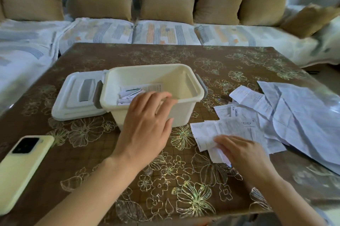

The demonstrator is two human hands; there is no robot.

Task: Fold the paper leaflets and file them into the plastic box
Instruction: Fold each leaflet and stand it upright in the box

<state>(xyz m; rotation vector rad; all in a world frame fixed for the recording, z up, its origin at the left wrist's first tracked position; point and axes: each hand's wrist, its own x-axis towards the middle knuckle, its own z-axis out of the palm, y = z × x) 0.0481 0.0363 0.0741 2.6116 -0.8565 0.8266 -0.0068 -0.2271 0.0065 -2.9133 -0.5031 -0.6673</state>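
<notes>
A cream plastic box (185, 77) stands open in the middle of the table, with several folded leaflets (132, 93) lying inside at its near left. My left hand (147, 121) hovers over the box's near rim, fingers relaxed and holding nothing. To the right lies a spread of unfolded white paper leaflets (257, 115). My right hand (244, 154) rests on the near edge of that pile and pinches a small leaflet (209, 143) against the table.
The box's lid (77, 97) lies flat just left of the box. A phone (20, 167) in a pale yellow case sits at the table's near left. The brown floral table (165, 179) stands before a sofa (165, 32) with tan cushions.
</notes>
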